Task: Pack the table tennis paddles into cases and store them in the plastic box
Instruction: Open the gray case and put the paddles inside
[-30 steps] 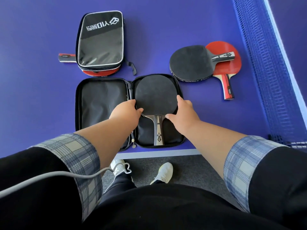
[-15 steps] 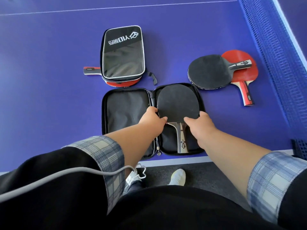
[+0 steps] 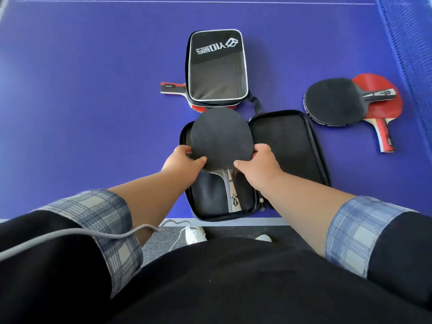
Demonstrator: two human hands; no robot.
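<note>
Paddle (image 3: 221,136), black face up, over my open case's (image 3: 292,146) left half; my left hand (image 3: 184,162) and right hand (image 3: 259,162) pinch its blade edges.

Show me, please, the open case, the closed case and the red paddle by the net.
open case (image 3: 287,146), head view, bare right half.
closed case (image 3: 216,73), head view, front panel.
red paddle (image 3: 378,97), head view, red blade.

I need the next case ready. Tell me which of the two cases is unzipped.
The near case, lying open flat at the table edge under both hands. The far case, with the white logo, is closed and lies on a red paddle.
</note>
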